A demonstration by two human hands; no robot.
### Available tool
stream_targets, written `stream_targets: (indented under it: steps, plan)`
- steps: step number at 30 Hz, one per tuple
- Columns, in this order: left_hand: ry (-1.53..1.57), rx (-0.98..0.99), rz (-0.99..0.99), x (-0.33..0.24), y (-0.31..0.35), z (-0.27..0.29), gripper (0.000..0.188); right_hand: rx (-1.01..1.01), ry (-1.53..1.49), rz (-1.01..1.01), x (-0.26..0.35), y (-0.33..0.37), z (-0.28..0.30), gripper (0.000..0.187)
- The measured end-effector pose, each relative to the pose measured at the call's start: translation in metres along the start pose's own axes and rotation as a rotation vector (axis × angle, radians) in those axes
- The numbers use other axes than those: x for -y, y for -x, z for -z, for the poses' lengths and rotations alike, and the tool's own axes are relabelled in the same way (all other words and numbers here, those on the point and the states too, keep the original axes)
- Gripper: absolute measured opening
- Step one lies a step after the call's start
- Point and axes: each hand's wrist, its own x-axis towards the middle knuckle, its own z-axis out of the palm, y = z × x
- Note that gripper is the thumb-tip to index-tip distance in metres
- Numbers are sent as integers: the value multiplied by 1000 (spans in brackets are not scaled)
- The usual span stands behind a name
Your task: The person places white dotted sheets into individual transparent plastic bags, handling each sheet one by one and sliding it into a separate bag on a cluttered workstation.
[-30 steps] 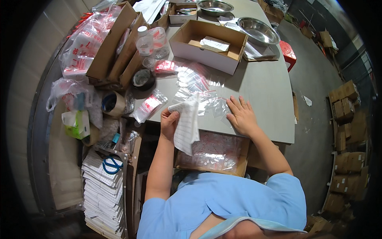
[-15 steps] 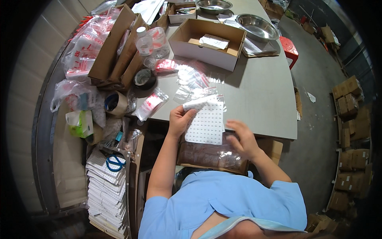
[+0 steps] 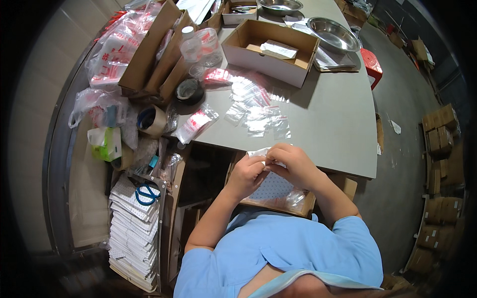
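Note:
A white printed sheet (image 3: 272, 187) with rows of small marks hangs below both hands, above a cardboard box (image 3: 310, 202) at my lap. My left hand (image 3: 247, 175) grips it by its upper edge. The fingers of my right hand (image 3: 288, 163) are pinched together against the same edge, close to the left fingertips. What lies between the right fingertips is too small to make out apart from the sheet. Beyond the hands, small clear zip bags (image 3: 257, 119) lie scattered on the table (image 3: 333, 129). A fuller bag with red print (image 3: 197, 123) rests to their left.
An open white carton (image 3: 268, 64) stands at the back, beside steel bowls (image 3: 334, 35). Left are upright cardboard boxes (image 3: 154, 54), tape rolls (image 3: 189, 92) and a plastic bottle (image 3: 190, 45). Blue-handled scissors (image 3: 147, 194) lie on a stack of printed sheets (image 3: 133, 233).
The sheet has come down toward my lap, off the bags. My right hand has moved in from the right and now meets my left hand at the sheet's upper edge.

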Motion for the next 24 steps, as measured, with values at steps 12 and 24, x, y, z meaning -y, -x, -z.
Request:
stream_targets:
  steps: [12, 24]
  plan:
    - [-98, 125, -149, -30, 5, 0, 13, 41, -224, 19, 6, 1, 20, 18]
    - [-254, 295, -255, -38, 15, -2, 8, 211, -156, -35, 15, 4, 17, 25]
